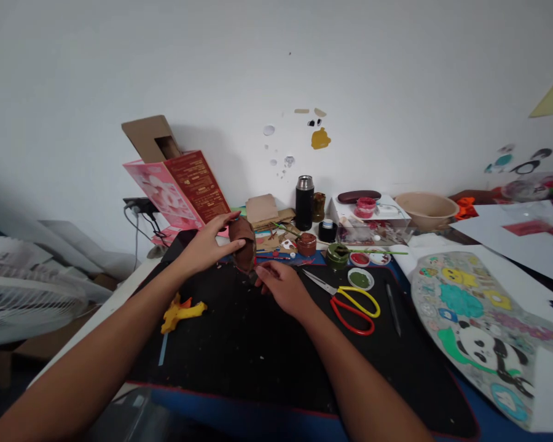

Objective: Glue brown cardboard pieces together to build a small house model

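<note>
Raised over the black desk mat is a brown-painted, rounded piece that looks like cardboard, with a curved band across it. My left hand grips it from the left side, thumb across its front and fingers at its top edge. Close to its lower end, my right hand has its fingertips pinched together; a small dark bit shows there, too small to name. Scissors with one yellow and one red handle lie just right of my right hand. Below my left forearm rests a crumpled yellow piece.
Paint jars, one brown and one green, stand behind the mat near a black bottle. A lid of green paint and a dark pen lie right. A fan stands left; a decorated board lies right.
</note>
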The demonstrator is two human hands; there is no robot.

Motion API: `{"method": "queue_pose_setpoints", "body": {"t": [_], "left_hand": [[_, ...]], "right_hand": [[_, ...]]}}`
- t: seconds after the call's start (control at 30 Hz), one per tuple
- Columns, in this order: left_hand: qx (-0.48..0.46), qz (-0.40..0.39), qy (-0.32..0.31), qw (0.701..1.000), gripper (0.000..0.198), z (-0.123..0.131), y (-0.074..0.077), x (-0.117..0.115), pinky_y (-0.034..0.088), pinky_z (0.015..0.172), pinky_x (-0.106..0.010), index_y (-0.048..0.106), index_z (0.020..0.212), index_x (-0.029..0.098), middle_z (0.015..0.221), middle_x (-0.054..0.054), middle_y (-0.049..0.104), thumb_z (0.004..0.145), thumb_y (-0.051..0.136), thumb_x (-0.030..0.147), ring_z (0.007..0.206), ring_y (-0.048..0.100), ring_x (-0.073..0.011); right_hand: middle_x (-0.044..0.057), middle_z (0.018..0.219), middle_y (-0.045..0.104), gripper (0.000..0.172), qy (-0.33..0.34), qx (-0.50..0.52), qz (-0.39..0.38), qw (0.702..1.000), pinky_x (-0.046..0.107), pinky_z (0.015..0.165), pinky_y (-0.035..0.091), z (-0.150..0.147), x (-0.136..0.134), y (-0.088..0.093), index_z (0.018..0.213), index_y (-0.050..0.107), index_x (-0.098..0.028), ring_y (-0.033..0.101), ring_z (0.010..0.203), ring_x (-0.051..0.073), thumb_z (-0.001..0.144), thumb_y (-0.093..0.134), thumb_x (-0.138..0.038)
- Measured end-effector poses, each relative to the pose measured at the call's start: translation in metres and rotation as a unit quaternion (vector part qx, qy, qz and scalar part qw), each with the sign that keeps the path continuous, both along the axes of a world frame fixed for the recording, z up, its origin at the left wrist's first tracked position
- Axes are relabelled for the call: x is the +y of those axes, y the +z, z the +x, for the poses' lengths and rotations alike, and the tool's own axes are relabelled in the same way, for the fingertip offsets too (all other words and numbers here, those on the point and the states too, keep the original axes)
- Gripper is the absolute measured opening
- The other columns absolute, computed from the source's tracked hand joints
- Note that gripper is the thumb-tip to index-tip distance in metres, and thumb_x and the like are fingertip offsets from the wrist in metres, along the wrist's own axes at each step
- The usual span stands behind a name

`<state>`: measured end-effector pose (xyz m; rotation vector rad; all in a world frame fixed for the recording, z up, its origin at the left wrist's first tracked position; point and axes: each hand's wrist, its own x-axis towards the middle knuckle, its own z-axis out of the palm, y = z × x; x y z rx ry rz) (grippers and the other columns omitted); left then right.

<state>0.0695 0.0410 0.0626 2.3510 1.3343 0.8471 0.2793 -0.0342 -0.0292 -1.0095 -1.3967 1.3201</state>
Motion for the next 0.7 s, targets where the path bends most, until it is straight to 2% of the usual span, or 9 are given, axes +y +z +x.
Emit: {"method": "queue_pose_setpoints", "body": {"t": [0.17,0.37,0.7], "left_hand": [[-0.005,0.012,-0.006,1.0,0.078,0.002,-0.001,-0.001,0.046,0.116,-0.048,0.049,0.154,0.026,0.157,-0.01,0.054,0.085,0.07,0.057,0.134,0.059,-0.0321],[0.014,0.026,-0.014,0.999,0.078,0.008,-0.003,-0.003,0.044,0.118,-0.051,0.048,0.154,0.026,0.158,-0.011,0.053,0.085,0.069,0.058,0.138,0.056,-0.0334],[0.015,0.036,-0.019,0.999,0.077,0.011,-0.006,-0.003,0.045,0.117,-0.052,0.047,0.154,0.027,0.157,-0.011,0.052,0.086,0.069,0.056,0.138,0.055,-0.0337]], "right_hand": [[0.002,0.078,0.069,0.043,0.01,0.071,-0.044,0.996,0.025,0.059,0.046,0.0,0.002,0.001,0.09,0.065,-0.018,0.06,0.061,0.013,0.095,0.06,-0.061],[0.004,0.076,0.072,0.057,0.004,0.091,-0.062,0.994,0.025,0.058,0.045,-0.002,0.002,0.002,0.086,0.065,-0.018,0.061,0.059,0.013,0.09,0.059,-0.075],[0.002,0.074,0.07,0.05,0.013,0.092,-0.071,0.993,0.025,0.058,0.044,-0.003,0.002,0.001,0.083,0.065,-0.018,0.06,0.058,0.012,0.092,0.063,-0.067]]}}
